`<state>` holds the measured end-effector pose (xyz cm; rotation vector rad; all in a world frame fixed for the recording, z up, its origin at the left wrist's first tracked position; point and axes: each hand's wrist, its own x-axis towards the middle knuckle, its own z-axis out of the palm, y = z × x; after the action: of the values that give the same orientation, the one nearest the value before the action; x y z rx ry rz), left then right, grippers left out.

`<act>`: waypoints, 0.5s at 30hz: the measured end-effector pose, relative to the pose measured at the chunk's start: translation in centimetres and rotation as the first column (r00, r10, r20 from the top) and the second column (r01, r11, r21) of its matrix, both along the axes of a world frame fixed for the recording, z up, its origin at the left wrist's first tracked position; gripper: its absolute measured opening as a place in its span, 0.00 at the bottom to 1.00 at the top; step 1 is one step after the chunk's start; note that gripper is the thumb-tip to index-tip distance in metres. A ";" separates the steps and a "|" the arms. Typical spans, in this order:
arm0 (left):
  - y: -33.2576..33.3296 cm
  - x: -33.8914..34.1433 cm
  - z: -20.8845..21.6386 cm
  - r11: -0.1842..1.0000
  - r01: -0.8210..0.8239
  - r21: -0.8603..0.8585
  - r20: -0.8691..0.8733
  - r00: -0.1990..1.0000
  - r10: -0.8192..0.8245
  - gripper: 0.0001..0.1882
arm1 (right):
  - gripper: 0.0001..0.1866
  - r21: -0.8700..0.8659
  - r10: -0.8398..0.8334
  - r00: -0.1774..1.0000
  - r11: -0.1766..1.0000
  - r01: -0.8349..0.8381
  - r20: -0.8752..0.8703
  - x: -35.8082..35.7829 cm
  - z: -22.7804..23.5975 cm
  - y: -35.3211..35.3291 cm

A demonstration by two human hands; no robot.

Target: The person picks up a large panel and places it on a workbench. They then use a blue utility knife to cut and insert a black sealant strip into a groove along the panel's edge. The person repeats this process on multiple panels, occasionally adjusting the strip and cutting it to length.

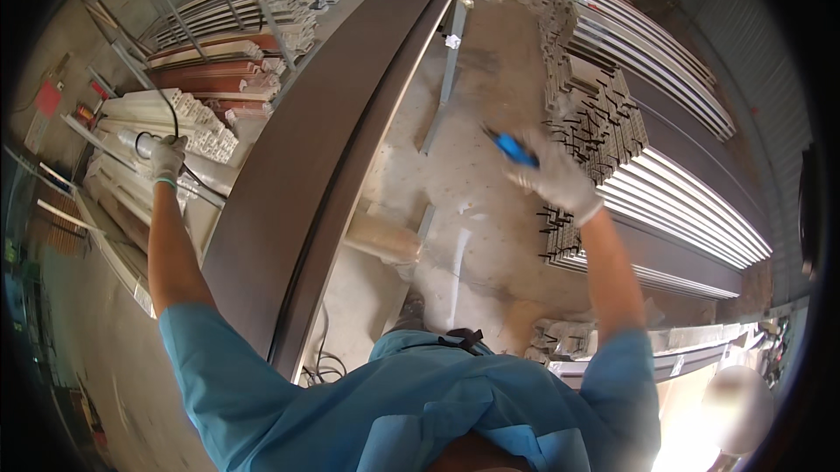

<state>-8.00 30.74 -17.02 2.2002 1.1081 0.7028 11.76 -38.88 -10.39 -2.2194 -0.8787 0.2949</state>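
My left hand (pixel 166 160), in a pale work glove, is closed around a thin black cord (pixel 206 185) at the far side of a long dark brown profile (pixel 289 153). The cord arcs up above the fingers and runs down toward the profile's edge. My right hand (pixel 557 181), also gloved, is off to the right over the floor, apart from the profile. It grips a small blue-handled tool (pixel 514 150) with a dark tip pointing up and left. Motion blurs this hand, so the tool's exact kind cannot be made out. A dark groove runs along the profile.
A pale cylindrical roll (pixel 382 237) lies crosswise beneath the profile. Stacked long profiles (pixel 691 196) with black spacers stand on the right. More profile bundles (pixel 179 118) lie at the left. A dark cable (pixel 324 363) coils on the floor near my body.
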 end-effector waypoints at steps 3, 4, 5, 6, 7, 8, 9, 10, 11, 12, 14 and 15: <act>0.5 5.5 -3.7 0.996 0.082 -0.019 -0.076 0.994 -0.083 0.09 | 0.24 0.019 -0.165 0.958 0.985 0.174 -0.236 0.8 -10.5 -7.8; 0.7 7.1 -5.5 0.985 0.171 0.021 -0.124 0.978 -0.168 0.08 | 0.23 0.035 -0.210 0.941 0.973 0.227 -0.267 0.6 -12.8 -10.2; 1.0 8.5 -7.4 0.958 0.275 0.082 -0.142 0.954 -0.262 0.08 | 0.23 0.053 -0.253 0.920 0.958 0.280 -0.299 0.2 -14.5 -12.3; 1.4 9.7 -9.4 0.856 0.440 0.272 -0.385 0.865 -0.322 0.07 | 0.22 0.064 -0.352 0.802 0.899 0.434 -0.482 -0.3 -15.4 -14.5; 1.6 10.7 -11.1 0.665 0.582 0.467 -0.562 0.776 -0.285 0.07 | 0.22 0.073 -0.407 0.639 0.806 0.587 -0.653 -0.4 -15.9 -16.0; 2.2 11.0 -12.0 0.537 0.668 0.516 -0.704 0.687 -0.178 0.08 | 0.22 0.152 -0.401 0.594 0.727 0.670 -0.697 -0.2 -16.3 -17.1; 2.5 11.3 -12.4 0.383 0.747 0.544 -0.806 0.592 -0.010 0.08 | 0.22 0.242 -0.389 0.543 0.601 0.762 -0.744 -0.3 -16.5 -18.2; 2.4 12.0 -12.6 0.225 0.825 0.519 -0.854 0.495 0.159 0.09 | 0.22 0.318 -0.361 0.491 0.442 0.839 -0.793 -0.7 -16.5 -19.6; 2.4 11.9 -11.8 0.317 0.771 0.552 -0.833 0.523 0.179 0.08 | 0.21 0.334 -0.365 0.491 0.415 0.846 -0.791 -0.9 -16.3 -21.1; 1.7 12.6 -10.8 0.803 0.420 0.424 -0.451 0.866 -0.215 0.11 | 0.20 0.354 -0.352 0.496 0.396 0.847 -0.794 0.0 -16.0 -22.6; -0.6 13.1 -7.1 0.973 0.224 -0.055 -0.159 0.960 -0.230 0.21 | 0.19 0.378 -0.332 0.508 0.383 0.843 -0.795 2.5 -15.4 -25.6; -2.2 13.6 -5.2 0.959 0.270 0.090 -0.190 0.950 -0.249 0.23 | 0.19 0.379 -0.328 0.509 0.386 0.841 -0.796 3.8 -15.2 -26.8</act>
<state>5.61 28.53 -22.27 2.4884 0.8532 0.4738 15.54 -65.72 -25.55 -1.3202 0.2881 0.1898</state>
